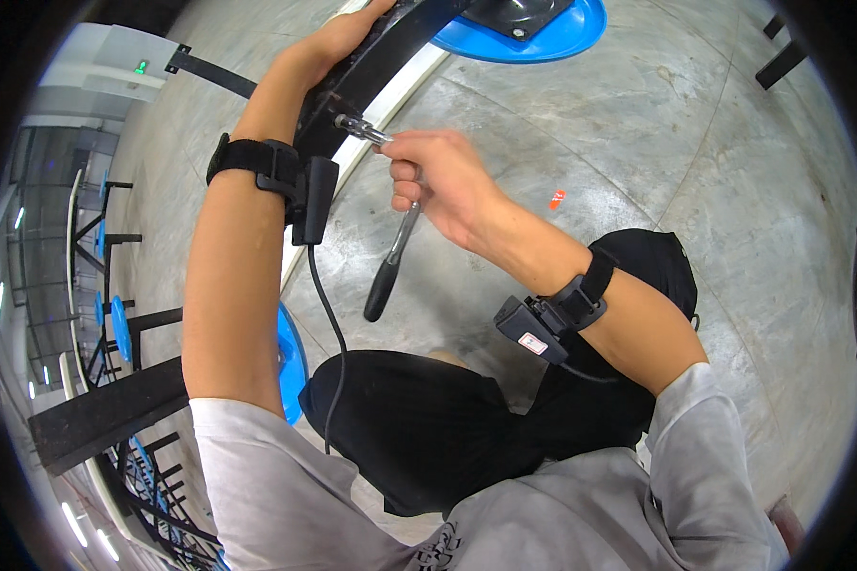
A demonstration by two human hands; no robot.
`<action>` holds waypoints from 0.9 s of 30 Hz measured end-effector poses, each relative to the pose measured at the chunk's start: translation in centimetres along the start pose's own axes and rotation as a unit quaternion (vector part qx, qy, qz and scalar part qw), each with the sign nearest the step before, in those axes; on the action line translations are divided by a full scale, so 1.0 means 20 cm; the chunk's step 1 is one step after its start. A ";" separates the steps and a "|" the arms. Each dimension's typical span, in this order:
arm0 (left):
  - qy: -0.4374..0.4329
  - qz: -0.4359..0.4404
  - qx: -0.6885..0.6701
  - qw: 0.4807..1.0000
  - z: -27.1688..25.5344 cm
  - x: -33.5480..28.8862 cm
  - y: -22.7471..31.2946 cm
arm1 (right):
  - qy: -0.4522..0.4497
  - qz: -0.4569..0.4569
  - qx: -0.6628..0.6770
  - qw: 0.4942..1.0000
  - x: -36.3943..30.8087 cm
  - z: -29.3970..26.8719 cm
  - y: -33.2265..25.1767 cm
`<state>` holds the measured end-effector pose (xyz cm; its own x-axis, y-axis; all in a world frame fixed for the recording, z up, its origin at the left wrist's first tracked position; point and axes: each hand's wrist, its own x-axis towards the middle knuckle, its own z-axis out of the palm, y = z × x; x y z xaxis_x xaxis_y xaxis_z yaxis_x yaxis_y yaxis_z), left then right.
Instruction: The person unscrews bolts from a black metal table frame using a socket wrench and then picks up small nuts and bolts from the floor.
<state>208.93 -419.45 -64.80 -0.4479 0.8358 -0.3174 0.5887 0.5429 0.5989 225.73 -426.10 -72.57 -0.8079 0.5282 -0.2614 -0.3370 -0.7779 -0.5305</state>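
Observation:
My right hand (pixel 438 181) is closed around a ratchet wrench (pixel 390 262), near its head. The black-gripped handle hangs down below my fingers. A shiny socket (pixel 357 129) runs from the ratchet to the side of a black metal beam (pixel 326 124), where its tip meets the beam; the fastener there is hidden. Higher up, my left hand (pixel 343 36) lies against the same beam. Its fingers are mostly hidden by the beam and cut off by the top edge of the view.
Past the beam lies a round blue seat (pixel 543 38) with a black mounting plate. Another blue seat (pixel 290 366) shows beside my left arm. A black bar (pixel 114 409) juts in from the left. A small orange piece (pixel 557 199) lies on the concrete floor (pixel 638 143).

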 end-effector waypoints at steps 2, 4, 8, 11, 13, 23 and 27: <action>-0.016 0.021 -0.012 1.000 -0.01 0.00 -0.01 | -0.027 0.048 0.028 0.998 -0.01 0.03 -0.02; 0.018 -0.020 -0.004 1.000 0.00 0.03 0.00 | -0.023 0.063 0.066 0.996 -0.01 0.04 -0.01; 0.020 0.005 -0.004 1.000 0.01 0.02 0.01 | -0.035 0.105 0.225 0.968 0.03 0.01 0.01; 0.016 -0.009 -0.017 1.000 0.00 0.03 0.02 | -0.022 0.095 0.171 0.980 0.00 0.05 -0.02; -0.031 0.003 -0.037 0.999 0.00 -0.04 0.07 | -0.014 -0.039 -0.148 0.988 -0.01 0.02 -0.05; 0.014 -0.028 0.012 0.999 -0.01 0.02 -0.05 | 0.025 -0.357 -0.541 0.761 -0.10 -0.03 -0.06; 0.008 -0.007 0.006 1.000 -0.02 0.04 -0.06 | 0.037 -0.158 -0.326 0.931 -0.08 -0.04 -0.03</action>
<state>207.62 -419.56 -65.52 -0.4666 0.8273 -0.3129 0.5908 0.5548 0.5858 227.58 -426.20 -72.44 -0.6738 0.7371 -0.0507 -0.1682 -0.2198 -0.9609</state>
